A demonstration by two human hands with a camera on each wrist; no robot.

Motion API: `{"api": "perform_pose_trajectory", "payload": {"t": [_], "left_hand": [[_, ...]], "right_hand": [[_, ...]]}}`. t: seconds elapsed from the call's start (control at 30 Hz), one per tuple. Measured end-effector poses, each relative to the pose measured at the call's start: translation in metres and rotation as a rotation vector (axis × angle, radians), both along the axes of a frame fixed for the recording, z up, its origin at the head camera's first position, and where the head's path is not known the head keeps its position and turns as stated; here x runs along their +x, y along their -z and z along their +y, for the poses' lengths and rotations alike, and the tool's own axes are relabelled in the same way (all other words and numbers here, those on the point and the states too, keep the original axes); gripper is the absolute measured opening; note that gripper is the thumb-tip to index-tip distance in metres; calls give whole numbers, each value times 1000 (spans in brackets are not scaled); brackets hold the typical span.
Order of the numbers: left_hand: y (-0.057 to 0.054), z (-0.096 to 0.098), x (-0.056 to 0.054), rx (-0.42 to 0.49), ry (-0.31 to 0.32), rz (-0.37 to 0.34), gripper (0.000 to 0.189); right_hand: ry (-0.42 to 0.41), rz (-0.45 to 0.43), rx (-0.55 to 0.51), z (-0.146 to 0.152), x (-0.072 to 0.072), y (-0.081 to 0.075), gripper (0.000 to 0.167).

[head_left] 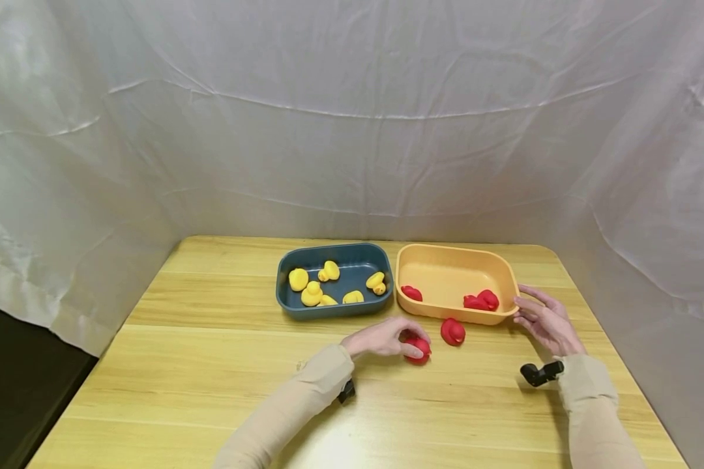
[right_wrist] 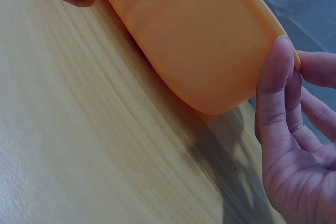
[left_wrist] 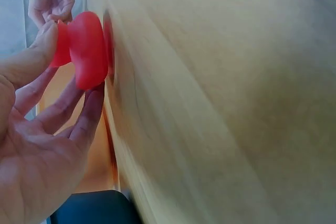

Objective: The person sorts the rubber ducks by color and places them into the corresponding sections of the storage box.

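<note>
My left hand (head_left: 385, 338) holds a red rubber duck (head_left: 420, 352) between thumb and fingers, close over the table in front of the bins. In the left wrist view that duck (left_wrist: 88, 51) shows its rounded side, thumb on one end and fingers beneath. The right hand (head_left: 547, 320) pinches the rim of the orange bin (head_left: 440, 255) at its right end; thumb and forefinger meet on the edge in the right wrist view. Another red duck (head_left: 453, 332) sits on the table just before this bin. Inside the bin lie several red ducks (head_left: 412, 293).
To the left, beside the orange bin, stands a dark blue bin (head_left: 352, 249) with several yellow ducks (head_left: 312, 294) in it. Both stand toward the back of the wooden table (head_left: 211, 365). Pale sheeting (head_left: 352, 130) hangs behind and at the sides.
</note>
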State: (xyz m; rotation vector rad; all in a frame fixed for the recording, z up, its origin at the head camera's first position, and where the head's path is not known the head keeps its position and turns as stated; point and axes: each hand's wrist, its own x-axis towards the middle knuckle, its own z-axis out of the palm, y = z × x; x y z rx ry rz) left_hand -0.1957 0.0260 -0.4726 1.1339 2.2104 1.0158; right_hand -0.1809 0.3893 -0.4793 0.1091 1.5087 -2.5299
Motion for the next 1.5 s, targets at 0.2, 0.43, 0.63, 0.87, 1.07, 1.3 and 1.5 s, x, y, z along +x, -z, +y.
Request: {"api": "perform_pose_trajectory", "payload": {"t": [0.2, 0.43, 0.63, 0.87, 1.07, 1.3, 1.5], "left_hand": [[-1, -4, 2, 30, -37, 12, 29], [-6, -8, 4, 62, -98, 29, 28], [-11, -9, 5, 104, -166, 39, 27], [-17, -8, 6, 156, -266, 30, 30], [-19, -7, 6, 254, -313, 35, 29], [-25, -5, 3, 347, -390, -20, 27], [-33, -4, 0, 378, -460, -66, 27]], "right_hand": [[3, 2, 2, 0, 0, 0, 32], [8, -12, 7, 0, 1, -1, 31], [6, -17, 4, 0, 0, -2, 31], [3, -25, 7, 1, 1, -3, 31], [6, -28, 10, 1, 1, -3, 30], [2, -21, 13, 1, 1, -2, 30], [6, -21, 20, 1, 1, -2, 30]]}}
